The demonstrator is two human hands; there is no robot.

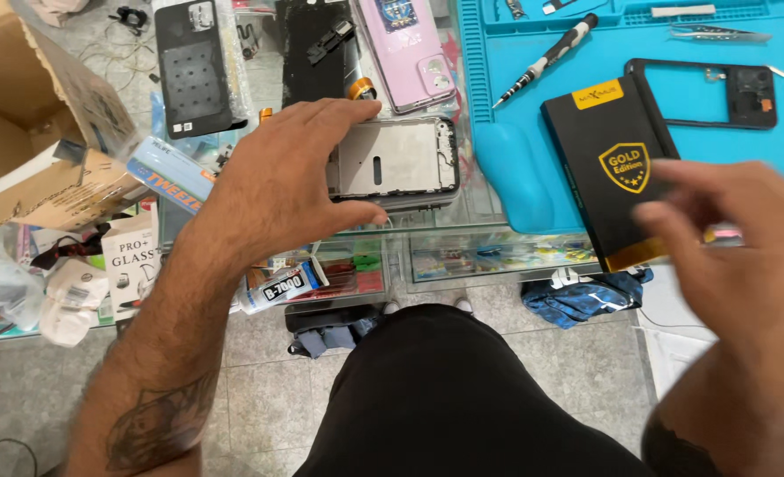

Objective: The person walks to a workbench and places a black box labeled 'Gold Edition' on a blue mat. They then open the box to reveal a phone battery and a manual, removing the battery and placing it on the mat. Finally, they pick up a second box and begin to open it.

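Left hand (290, 177) clamped on bare phone frame (396, 163), on glass worktop (480, 216). Right hand (732, 238) blurred, fingers apart, touching black box (608, 168). Frame empty; box unopened.

I see a screwdriver (544, 60) and tweezers (719, 34) on the blue mat (516, 168), a pink phone (407, 53), and a cardboard box (12, 115) at left.
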